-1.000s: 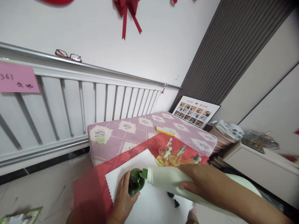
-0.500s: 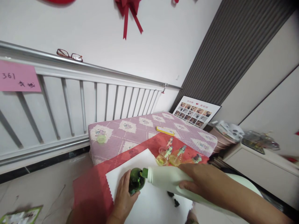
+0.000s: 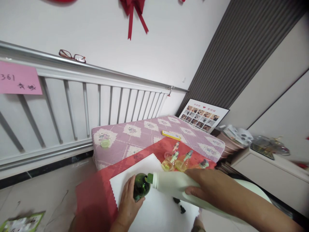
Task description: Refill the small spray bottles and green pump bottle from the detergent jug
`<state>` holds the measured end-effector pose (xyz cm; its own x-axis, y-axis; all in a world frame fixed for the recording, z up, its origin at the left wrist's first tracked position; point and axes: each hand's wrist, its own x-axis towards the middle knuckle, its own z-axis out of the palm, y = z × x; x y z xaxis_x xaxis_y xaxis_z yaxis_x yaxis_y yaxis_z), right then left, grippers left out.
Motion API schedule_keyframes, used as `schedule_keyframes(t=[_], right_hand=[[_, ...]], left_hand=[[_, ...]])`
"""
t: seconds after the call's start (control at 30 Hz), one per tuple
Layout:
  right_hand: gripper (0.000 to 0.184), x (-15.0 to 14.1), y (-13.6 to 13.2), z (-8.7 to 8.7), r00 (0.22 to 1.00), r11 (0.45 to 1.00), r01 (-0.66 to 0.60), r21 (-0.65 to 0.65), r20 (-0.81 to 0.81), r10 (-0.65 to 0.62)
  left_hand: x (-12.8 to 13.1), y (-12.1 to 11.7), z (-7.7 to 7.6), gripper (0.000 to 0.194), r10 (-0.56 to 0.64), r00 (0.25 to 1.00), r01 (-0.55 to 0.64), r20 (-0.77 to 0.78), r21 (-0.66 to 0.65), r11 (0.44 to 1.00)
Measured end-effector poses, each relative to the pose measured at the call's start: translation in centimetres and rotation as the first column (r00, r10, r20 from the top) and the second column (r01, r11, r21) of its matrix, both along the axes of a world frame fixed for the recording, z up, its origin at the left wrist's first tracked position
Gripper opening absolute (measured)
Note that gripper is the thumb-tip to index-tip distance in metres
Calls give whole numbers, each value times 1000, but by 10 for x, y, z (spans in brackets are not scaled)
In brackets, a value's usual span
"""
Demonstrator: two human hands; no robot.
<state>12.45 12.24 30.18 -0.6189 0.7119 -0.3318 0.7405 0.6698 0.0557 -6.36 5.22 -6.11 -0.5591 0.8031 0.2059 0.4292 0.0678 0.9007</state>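
My left hand [image 3: 129,201] is wrapped around a small dark green bottle [image 3: 141,187], tilted over the white sheet. From the right, my right hand [image 3: 201,187] grips a large pale green bottle [image 3: 170,182] lying nearly on its side. Its green spout [image 3: 150,178] meets the mouth of the small bottle; whether liquid flows between them I cannot make out. On the white sheet [image 3: 154,216] below the big bottle rests a black pump head [image 3: 179,205]. Several clear bottles with green tops [image 3: 172,161], some with yellow liquid, stand just beyond.
A red cloth [image 3: 94,187] lies under the sheet on a purple patterned mattress [image 3: 135,141]. On the mattress are a yellow box [image 3: 171,135] and a pale green lid [image 3: 105,143]. A white radiator [image 3: 96,100] runs along the wall, with glasses [image 3: 72,56] on top. A photo board [image 3: 202,116] leans behind.
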Motion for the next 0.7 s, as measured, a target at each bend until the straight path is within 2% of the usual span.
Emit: schedule_keyframes(t=[0.7], right_hand=[[24,-3,-1,1,1000,1000,16,14,7,-16]], left_hand=[[0,-1,3,84,1,1000,-1,-1,10,1000]])
